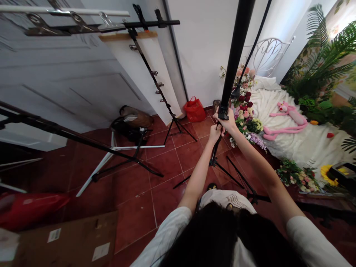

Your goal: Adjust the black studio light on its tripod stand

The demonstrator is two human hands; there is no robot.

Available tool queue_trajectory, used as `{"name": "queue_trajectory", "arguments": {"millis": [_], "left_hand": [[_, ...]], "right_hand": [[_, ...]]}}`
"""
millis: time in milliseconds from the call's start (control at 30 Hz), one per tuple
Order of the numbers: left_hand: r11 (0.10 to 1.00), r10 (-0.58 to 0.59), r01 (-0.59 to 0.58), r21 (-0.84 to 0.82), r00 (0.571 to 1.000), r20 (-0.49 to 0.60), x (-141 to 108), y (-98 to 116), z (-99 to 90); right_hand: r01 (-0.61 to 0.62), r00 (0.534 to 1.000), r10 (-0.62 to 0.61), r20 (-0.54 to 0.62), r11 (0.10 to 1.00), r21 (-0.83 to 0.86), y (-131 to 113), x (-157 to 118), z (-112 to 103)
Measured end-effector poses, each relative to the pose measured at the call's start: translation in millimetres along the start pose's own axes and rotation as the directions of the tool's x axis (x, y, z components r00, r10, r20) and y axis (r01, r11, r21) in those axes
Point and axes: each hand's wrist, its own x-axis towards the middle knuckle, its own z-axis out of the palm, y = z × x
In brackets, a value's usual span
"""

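Note:
In front of me stands a black light stand (pixel 236 48) with a thick upper part and thin tripod legs on the floor. My right hand (pixel 228 120) is closed around its pole, just at the black collar (pixel 223 112). Right below it, my left hand (pixel 216 132) wraps the thinner tube. The fingers of both hands are partly hidden by the pole and by each other. A black cable (pixel 251 52) hangs alongside the stand, with a dark plug-like end near the flowers.
Left of me are a clip-hung backdrop stand (pixel 150 68), white and black tripod legs (pixel 133 147), a red bag (pixel 194 109) and a cardboard box (pixel 75 237). To the right, flowers (pixel 246 107) border a white-draped bed (pixel 278 148) with a pink plush toy (pixel 294 115).

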Motion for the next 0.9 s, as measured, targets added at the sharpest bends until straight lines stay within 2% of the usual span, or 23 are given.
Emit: {"name": "queue_trajectory", "arguments": {"millis": [67,233,367,467,533,700,900], "left_hand": [[1.000,-0.009,0.009,0.012,0.999,0.049,2,-1,-1.5],[1.000,-0.006,0.006,0.028,1.000,0.005,4,-4,-2.7],[0.999,-0.017,0.018,0.030,0.999,-0.034,5,-6,-2.4],[0.999,0.022,-0.022,0.030,1.000,-0.004,5,-6,-3.1],[0.999,0.039,-0.040,0.030,0.999,0.016,5,-6,-3.4],[0.999,0.042,-0.042,0.029,0.999,0.014,5,-7,-3.5],[0.998,0.046,-0.047,0.037,0.999,0.022,5,-5,-3.6]], "right_hand": [[0.002,0.999,-0.002,0.051,1.000,0.002,-4,-1,-2],[0.064,0.994,-0.056,0.098,0.995,-0.070,-10,-13,-25],[0.061,0.962,-0.002,0.273,0.977,-0.206,4,-42,-55],[0.043,0.936,0.046,0.350,0.969,-0.245,21,-65,-65],[0.033,0.940,0.054,0.338,0.968,-0.247,34,-75,-65],[-0.028,0.973,0.097,0.208,0.950,-0.311,64,-83,-57],[-0.048,0.971,0.117,0.206,0.949,-0.310,83,-83,-51]]}}
